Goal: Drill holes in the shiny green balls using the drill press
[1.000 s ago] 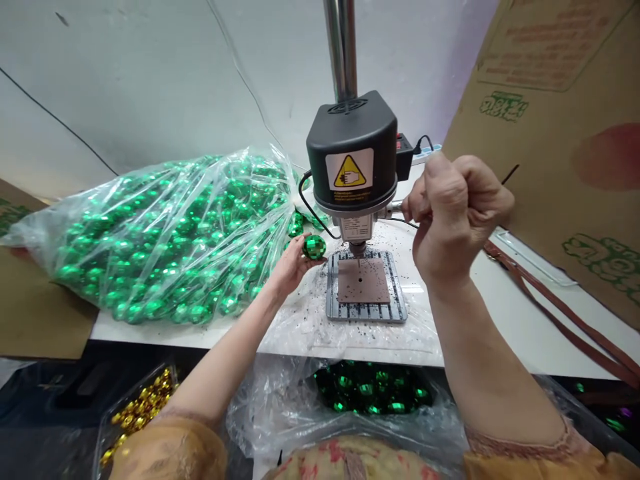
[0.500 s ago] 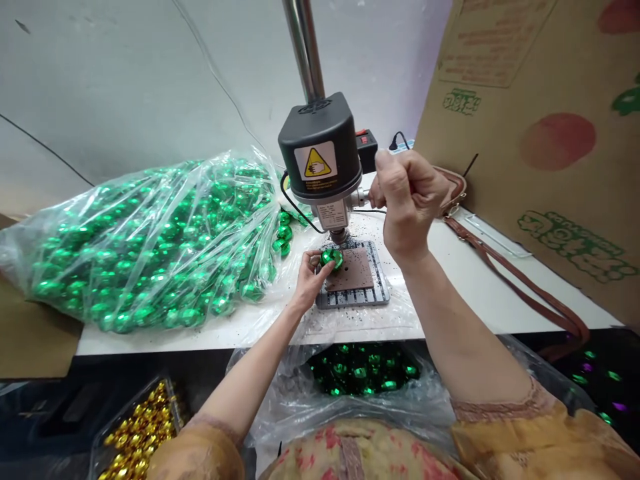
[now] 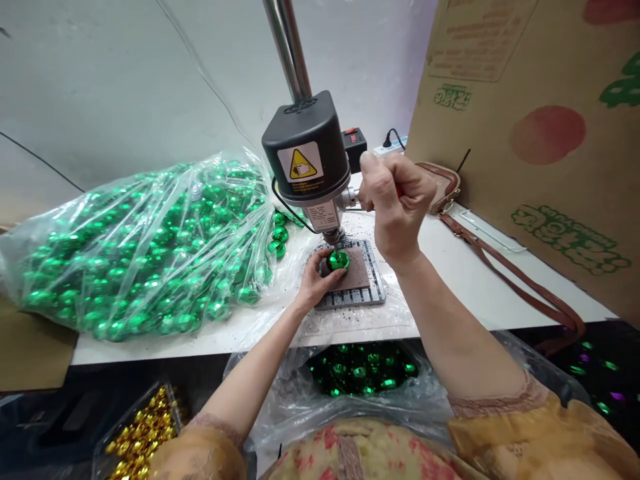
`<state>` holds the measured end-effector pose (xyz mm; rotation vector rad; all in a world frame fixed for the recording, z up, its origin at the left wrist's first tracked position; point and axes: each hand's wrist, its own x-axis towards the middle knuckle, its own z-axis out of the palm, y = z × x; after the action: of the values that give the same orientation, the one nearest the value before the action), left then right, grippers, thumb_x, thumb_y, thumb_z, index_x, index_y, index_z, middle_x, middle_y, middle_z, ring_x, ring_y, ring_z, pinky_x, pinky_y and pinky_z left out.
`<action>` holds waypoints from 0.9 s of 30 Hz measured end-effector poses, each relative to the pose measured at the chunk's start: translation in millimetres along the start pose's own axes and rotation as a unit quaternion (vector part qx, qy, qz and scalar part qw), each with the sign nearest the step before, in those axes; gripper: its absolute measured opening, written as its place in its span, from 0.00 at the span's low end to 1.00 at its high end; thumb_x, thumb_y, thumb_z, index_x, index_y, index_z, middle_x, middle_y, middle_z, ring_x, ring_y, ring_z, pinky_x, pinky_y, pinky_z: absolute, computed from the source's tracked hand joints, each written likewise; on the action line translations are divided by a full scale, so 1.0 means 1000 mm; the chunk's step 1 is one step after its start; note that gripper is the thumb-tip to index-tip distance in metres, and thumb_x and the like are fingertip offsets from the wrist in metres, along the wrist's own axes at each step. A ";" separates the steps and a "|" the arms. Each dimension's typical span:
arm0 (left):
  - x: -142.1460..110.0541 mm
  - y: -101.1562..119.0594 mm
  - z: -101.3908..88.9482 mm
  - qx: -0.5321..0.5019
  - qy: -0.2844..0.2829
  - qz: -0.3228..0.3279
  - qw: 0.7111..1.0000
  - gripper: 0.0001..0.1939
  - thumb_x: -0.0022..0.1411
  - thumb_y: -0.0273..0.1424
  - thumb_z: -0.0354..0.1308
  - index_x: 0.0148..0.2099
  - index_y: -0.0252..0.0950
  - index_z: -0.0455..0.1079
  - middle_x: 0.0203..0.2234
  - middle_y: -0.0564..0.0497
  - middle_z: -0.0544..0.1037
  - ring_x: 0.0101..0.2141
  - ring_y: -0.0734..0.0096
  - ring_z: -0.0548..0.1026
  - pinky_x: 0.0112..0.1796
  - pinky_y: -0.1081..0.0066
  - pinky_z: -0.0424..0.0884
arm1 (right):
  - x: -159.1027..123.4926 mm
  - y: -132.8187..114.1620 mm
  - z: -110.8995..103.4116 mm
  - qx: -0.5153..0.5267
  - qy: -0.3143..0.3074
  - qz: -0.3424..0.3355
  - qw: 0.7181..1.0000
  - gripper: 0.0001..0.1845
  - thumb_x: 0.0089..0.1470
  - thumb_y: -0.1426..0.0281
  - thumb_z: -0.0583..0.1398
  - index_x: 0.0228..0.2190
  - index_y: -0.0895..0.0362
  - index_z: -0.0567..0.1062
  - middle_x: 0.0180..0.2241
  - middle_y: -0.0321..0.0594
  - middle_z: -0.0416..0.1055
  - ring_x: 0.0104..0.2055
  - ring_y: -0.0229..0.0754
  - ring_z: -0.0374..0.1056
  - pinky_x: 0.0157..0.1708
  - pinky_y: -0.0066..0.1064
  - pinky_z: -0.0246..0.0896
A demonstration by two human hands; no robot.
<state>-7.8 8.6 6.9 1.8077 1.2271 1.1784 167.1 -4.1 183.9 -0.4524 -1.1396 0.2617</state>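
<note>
A shiny green faceted ball (image 3: 339, 261) is pinched between the thumb and fingers of my left hand (image 3: 316, 283). It sits on a brown board (image 3: 358, 275), right below the chuck (image 3: 331, 236) of a small bench drill press (image 3: 305, 148). Under the board is the slotted grey base (image 3: 376, 293), strewn with dark chips. My right hand (image 3: 400, 203) is closed around the feed handle at the press's right side; a bit of red shows between the fingers. Whether the drill bit touches the ball is too small to tell.
A clear bag (image 3: 150, 247) full of green balls lies left on the white table, with several loose balls (image 3: 277, 237) beside it. Below the front edge are more green balls (image 3: 363, 369) in plastic and a box of gold ones (image 3: 143, 430). A carton (image 3: 500, 133) and brown strap (image 3: 520, 293) are right.
My left hand has moved the green ball slightly right, onto the board under the chuck. My right hand stays on the handle, its wrist turned slightly. The whole view has shifted a little.
</note>
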 end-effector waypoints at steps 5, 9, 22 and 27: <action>-0.006 0.001 0.010 -0.032 -0.002 0.025 0.999 0.28 0.56 0.41 0.74 0.54 0.39 0.70 0.49 0.44 0.80 0.50 0.56 0.79 0.53 0.55 0.75 | 0.005 0.000 0.002 0.012 -0.001 0.031 0.999 0.30 0.61 0.54 0.62 0.17 0.53 0.56 0.15 0.28 0.53 0.19 0.31 0.49 0.21 0.34 0.46; -0.007 0.000 0.013 -0.062 -0.011 0.022 0.998 0.29 0.57 0.43 0.73 0.55 0.39 0.69 0.47 0.44 0.81 0.49 0.58 0.80 0.52 0.56 0.76 | 0.005 -0.005 0.003 0.013 -0.001 0.044 0.999 0.31 0.59 0.51 0.63 0.17 0.53 0.57 0.15 0.28 0.52 0.19 0.31 0.50 0.22 0.34 0.46; -0.010 0.009 0.010 -0.091 -0.013 0.003 0.996 0.30 0.55 0.46 0.74 0.54 0.39 0.70 0.45 0.46 0.80 0.47 0.57 0.79 0.51 0.58 0.75 | -0.023 0.012 -0.005 -0.020 0.017 -0.024 0.999 0.31 0.65 0.57 0.59 0.18 0.53 0.49 0.16 0.31 0.45 0.18 0.33 0.45 0.20 0.37 0.43; -0.011 0.009 0.010 -0.082 -0.020 0.009 0.996 0.29 0.57 0.46 0.73 0.55 0.39 0.70 0.45 0.46 0.80 0.47 0.57 0.79 0.51 0.58 0.76 | -0.025 0.014 -0.007 -0.035 0.019 -0.039 0.998 0.30 0.64 0.57 0.58 0.18 0.53 0.49 0.16 0.31 0.45 0.17 0.33 0.45 0.19 0.36 0.44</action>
<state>2.5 -4.9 7.5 1.7145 1.0614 1.2098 163.8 -3.9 154.3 -0.4716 -1.1282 0.1457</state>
